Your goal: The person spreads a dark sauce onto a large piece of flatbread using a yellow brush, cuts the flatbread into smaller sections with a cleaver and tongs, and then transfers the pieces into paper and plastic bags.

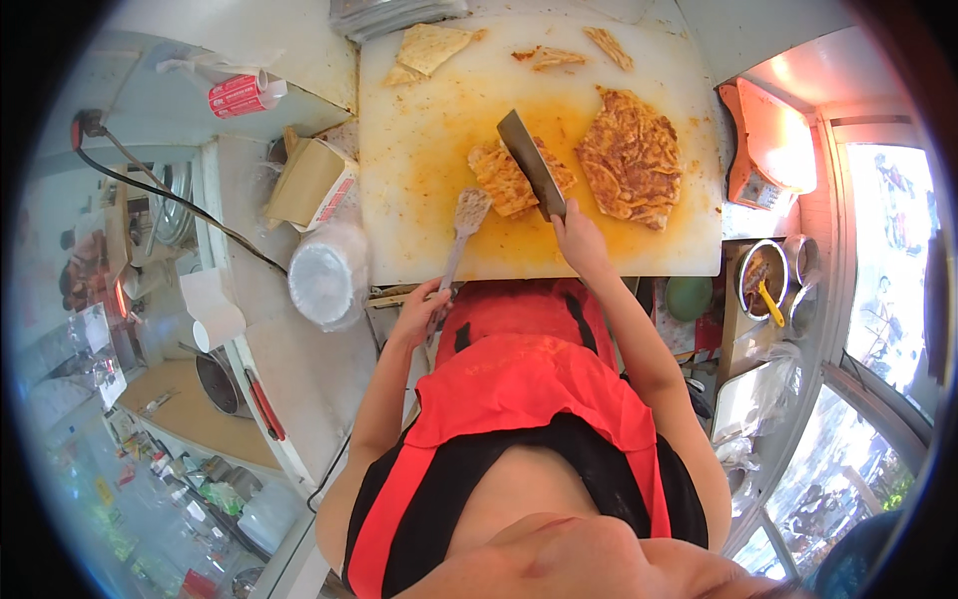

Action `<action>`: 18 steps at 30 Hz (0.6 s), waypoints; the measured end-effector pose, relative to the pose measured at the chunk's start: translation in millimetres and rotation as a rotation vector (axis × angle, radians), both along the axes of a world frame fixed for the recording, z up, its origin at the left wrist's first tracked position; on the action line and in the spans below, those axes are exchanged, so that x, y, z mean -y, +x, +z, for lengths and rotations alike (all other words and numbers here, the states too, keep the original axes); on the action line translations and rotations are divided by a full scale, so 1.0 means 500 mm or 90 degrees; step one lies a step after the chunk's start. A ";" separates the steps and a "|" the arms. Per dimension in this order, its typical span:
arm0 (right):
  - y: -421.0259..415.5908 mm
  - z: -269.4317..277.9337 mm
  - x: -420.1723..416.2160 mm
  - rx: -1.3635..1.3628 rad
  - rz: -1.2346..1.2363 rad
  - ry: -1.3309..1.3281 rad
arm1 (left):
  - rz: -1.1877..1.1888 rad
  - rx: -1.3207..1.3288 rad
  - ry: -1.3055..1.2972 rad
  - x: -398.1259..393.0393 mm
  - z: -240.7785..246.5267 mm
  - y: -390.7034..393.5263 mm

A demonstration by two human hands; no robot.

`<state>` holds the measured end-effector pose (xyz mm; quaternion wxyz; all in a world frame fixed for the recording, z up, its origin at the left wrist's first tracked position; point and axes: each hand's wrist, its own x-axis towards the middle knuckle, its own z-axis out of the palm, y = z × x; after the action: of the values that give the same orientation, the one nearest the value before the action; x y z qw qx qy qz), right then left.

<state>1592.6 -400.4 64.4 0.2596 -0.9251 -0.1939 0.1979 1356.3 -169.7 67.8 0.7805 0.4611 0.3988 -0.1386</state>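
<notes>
My right hand (581, 238) grips the handle of a cleaver (530, 161), whose dark blade lies across a browned piece of flatbread (498, 180). In my left hand (420, 311) is a slotted spatula (465, 221), held by its handle. The spatula's head, smeared with residue, is at the lower left edge of that flatbread. To the right, a larger sauce-coated flatbread (630, 159) lies flat. All of this rests on a white cutting board (419, 247) stained orange in the middle.
Pale flatbread pieces (434, 49) and torn strips (557, 58) lie along the board's far side. Left of it stand a plastic-wrapped stack (323, 277) and a cardboard box (314, 183). On the right are an orange scale (771, 146) and a sauce pot (762, 278) with a yellow-handled brush (769, 303).
</notes>
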 end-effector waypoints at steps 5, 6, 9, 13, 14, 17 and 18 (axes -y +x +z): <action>0.039 0.118 -0.032 0.044 0.050 -0.015 | 0.042 0.067 -0.033 0.033 -0.107 0.073; 0.045 0.160 -0.036 0.080 0.028 0.032 | 0.044 0.057 -0.020 0.033 -0.098 0.076; 0.032 0.230 -0.061 0.164 -0.035 0.170 | 0.050 0.029 0.013 0.032 -0.058 0.066; 0.028 0.094 -0.111 0.076 -0.050 0.055 | 0.044 0.023 0.031 0.028 -0.050 0.060; 0.038 0.039 -0.121 0.016 -0.033 -0.049 | 0.046 0.024 0.031 0.034 -0.047 0.060; 0.094 0.034 -0.157 0.078 0.069 -0.016 | 0.051 0.030 0.036 0.035 -0.052 0.047; 0.088 0.057 -0.155 0.066 0.072 0.002 | 0.051 0.019 0.034 0.037 -0.052 0.028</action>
<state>1636.7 -323.0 92.8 0.2393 -0.9213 -0.2590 0.1640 1370.2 -188.3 42.0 0.7788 0.4675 0.4085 -0.0894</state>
